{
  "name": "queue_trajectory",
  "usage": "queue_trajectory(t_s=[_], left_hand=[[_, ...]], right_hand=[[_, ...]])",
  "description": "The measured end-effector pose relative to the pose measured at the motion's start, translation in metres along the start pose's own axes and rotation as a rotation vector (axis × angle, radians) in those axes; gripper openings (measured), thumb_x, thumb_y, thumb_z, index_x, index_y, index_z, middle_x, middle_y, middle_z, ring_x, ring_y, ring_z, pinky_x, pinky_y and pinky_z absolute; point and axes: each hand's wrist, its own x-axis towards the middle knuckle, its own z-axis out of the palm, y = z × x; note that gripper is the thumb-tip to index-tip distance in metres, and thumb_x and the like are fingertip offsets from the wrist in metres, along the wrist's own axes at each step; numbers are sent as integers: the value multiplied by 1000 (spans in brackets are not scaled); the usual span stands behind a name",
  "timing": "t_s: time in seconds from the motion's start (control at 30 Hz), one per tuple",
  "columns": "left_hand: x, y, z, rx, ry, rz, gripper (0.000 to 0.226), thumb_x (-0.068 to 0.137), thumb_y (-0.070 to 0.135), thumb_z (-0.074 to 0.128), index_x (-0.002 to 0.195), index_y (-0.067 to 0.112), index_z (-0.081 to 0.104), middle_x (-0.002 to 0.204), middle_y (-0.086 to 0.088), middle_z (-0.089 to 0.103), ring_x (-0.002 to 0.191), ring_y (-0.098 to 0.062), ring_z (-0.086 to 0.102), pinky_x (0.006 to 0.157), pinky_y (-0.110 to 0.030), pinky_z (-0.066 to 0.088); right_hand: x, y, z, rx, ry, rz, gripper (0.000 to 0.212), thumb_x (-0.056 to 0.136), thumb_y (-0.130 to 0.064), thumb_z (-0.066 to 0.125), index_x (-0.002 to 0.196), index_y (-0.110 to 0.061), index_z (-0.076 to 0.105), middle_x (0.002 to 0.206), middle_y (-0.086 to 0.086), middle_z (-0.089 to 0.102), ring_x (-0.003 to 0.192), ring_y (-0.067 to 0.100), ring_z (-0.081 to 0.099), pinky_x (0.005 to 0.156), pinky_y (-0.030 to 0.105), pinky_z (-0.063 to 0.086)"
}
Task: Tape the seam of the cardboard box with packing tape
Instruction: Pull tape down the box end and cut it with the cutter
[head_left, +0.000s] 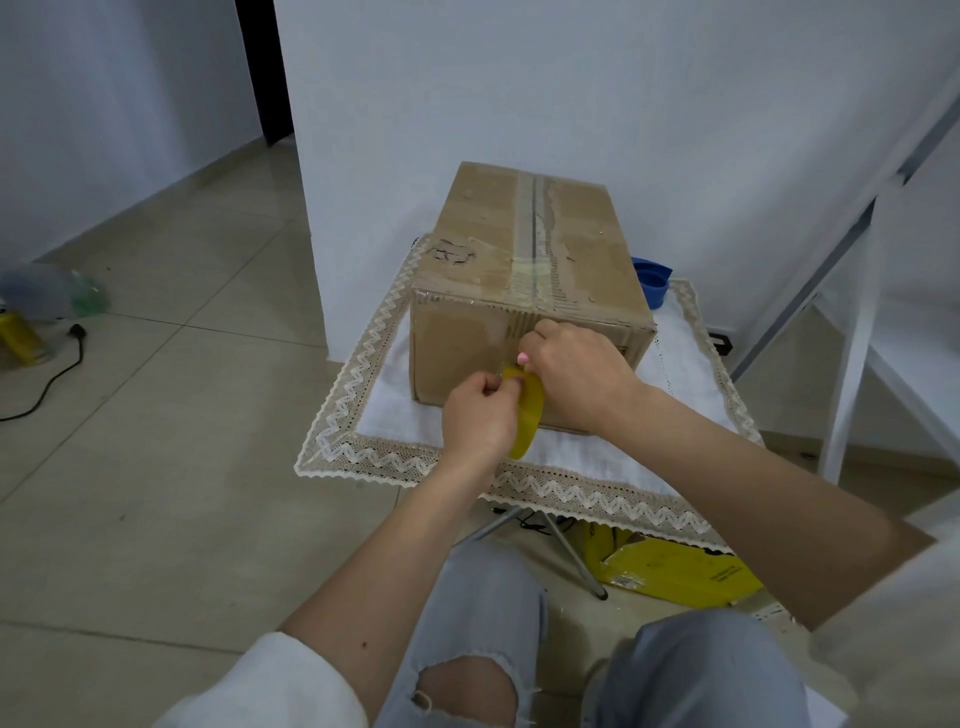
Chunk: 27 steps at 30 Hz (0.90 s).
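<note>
A closed cardboard box (524, 244) stands on a small table covered by a white lace-edged cloth (395, 415). Its top seam (533, 228) runs front to back under old, torn clear tape. A yellowish roll of packing tape (530, 415) hangs against the box's near face. My left hand (480, 415) pinches the roll from the left. My right hand (576, 369) presses on the near face of the box beside the seam line, thumb touching the tape end. Whether the tape sticks to the box there is hidden by my fingers.
A blue object (652, 278) lies behind the box on the right. Below the table lies a yellow flattened carton (675, 571). A white metal frame (852, 291) stands at right. On the floor at left are a black cable (52, 382), a yellow can (21, 338) and a plastic bottle (52, 293).
</note>
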Motion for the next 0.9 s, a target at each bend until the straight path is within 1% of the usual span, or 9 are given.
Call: queue_trajectory(t_s=[0.07, 0.27, 0.37, 0.47, 0.6, 0.7, 0.77, 0.83, 0.9], left_hand=[[0, -1, -1, -15, 9, -16, 35, 94, 21, 56, 61, 19, 44, 60, 3, 42, 56, -13, 38, 52, -28, 30], [0, -5, -7, -12, 14, -63, 33, 95, 24, 56, 64, 18, 45, 64, 2, 45, 59, -14, 39, 55, -28, 31], [-1, -6, -9, -13, 6, -54, 32, 94, 23, 57, 65, 17, 45, 62, 3, 42, 58, -14, 38, 55, -28, 30], [-3, -7, -11, -17, 0, -47, 25, 94, 23, 57, 71, 14, 50, 63, 3, 42, 59, -14, 38, 55, -28, 31], [-7, -9, -10, 3, -10, -43, 24, 94, 25, 58, 74, 13, 53, 65, 2, 43, 61, -14, 40, 57, -29, 31], [-12, -10, -7, 37, -13, -27, 21, 93, 26, 57, 79, 11, 56, 68, 0, 47, 66, -17, 43, 60, -31, 33], [-16, -10, -3, 51, -14, -8, 21, 92, 28, 58, 79, 12, 57, 68, 1, 48, 66, -17, 44, 61, -31, 33], [-20, -11, 0, 56, -20, 13, 24, 91, 28, 61, 72, 14, 55, 65, 2, 46, 64, -16, 42, 59, -31, 33], [-25, -10, 4, 66, -32, 30, 31, 89, 27, 63, 63, 19, 49, 60, 3, 42, 59, -14, 40, 55, -29, 31]], right_hand=[[-2, 1, -1, 8, -3, 16, 29, 105, -21, 34, 113, -7, 58, 112, 12, 59, 101, 29, 60, 76, 37, 49], [-1, -3, -3, 81, 80, -16, 30, 105, -23, 37, 112, -7, 61, 110, 12, 60, 97, 29, 60, 70, 34, 44], [0, -4, 2, 83, 29, 4, 29, 105, -22, 37, 111, -6, 60, 109, 12, 60, 98, 29, 60, 70, 35, 45], [-7, 0, 6, 92, 1, 52, 29, 105, -22, 37, 111, -5, 60, 109, 14, 59, 99, 31, 60, 74, 39, 49], [-21, 5, 12, 145, -11, 123, 31, 105, -26, 36, 114, -7, 60, 111, 12, 59, 100, 31, 60, 76, 39, 48], [-33, 10, 18, 305, 23, 214, 31, 104, -29, 40, 116, -11, 61, 111, 10, 61, 98, 31, 61, 77, 40, 50], [-41, 13, 22, 456, 35, 284, 29, 102, -29, 44, 118, -13, 62, 112, 10, 62, 99, 30, 61, 81, 40, 50], [-50, 15, 25, 574, 62, 333, 26, 101, -27, 48, 119, -16, 63, 115, 8, 64, 103, 28, 60, 86, 37, 49], [-59, 19, 26, 655, 81, 391, 27, 100, -22, 50, 124, -15, 61, 121, 9, 64, 110, 27, 59, 91, 34, 47]])
